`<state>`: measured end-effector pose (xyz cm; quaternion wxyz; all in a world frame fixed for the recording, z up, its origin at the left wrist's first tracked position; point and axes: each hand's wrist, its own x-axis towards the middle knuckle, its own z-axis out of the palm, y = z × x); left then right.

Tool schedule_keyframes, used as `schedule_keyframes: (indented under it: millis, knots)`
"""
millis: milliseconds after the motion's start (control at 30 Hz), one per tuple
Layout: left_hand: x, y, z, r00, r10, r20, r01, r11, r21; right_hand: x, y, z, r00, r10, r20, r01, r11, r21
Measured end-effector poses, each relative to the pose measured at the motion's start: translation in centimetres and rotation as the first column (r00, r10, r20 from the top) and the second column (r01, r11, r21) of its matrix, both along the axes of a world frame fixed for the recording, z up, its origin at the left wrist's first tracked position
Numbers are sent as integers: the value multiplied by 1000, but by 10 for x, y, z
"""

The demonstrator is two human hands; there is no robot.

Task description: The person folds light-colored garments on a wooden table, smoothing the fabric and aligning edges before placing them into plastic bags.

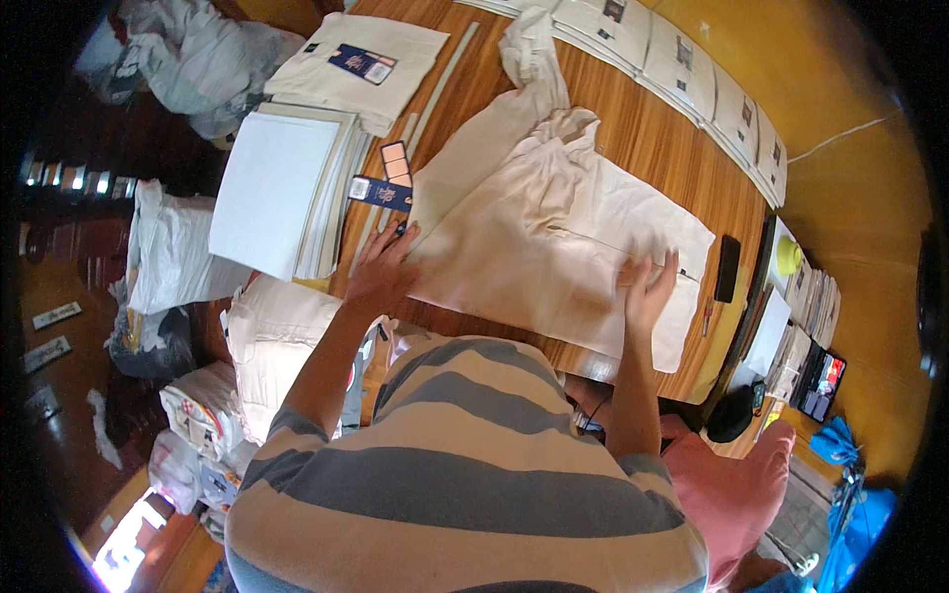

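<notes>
A cream long-sleeved garment [494, 247] lies spread on the wooden table in front of me. One sleeve stretches toward the far side, and the cloth is bunched near its upper middle. My left hand [383, 265] rests at the garment's left edge, fingers extended and apart. Over the right part of the cloth is my right hand [647, 296], its fingers spread and slightly blurred; whether it touches the fabric I cannot tell. Just beyond my left hand are a dark blue tag [382, 192] and a peach-coloured card strip [395, 164].
A stack of white sheets [272, 193] stands on the left, with a folded cream garment [361, 64] beyond it. Packed folded garments [682, 64] line the far edge. A black phone [727, 269] lies at the right. Bagged clothes [282, 346] sit to my left.
</notes>
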<state>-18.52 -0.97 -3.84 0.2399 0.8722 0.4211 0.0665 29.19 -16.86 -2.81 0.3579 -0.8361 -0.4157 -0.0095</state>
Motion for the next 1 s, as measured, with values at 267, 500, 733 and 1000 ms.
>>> schedule_keyframes:
  millis: [267,500,733,1000]
  knots:
    - [-3,-3,-6,993,114,12,-114,989,93,35,-170,-18,979,-74,189,153,884,-443]
    - [29,8,18,992,116,45,-123,977,173,54,-94,14,988,41,150,-21,991,-134]
    - [52,30,20,1000,-2,3,2,999,32,90,176,25,906,235,-352,-241,970,27]
    - [57,32,38,999,39,14,-38,994,-100,79,325,32,851,377,-367,-524,546,-654]
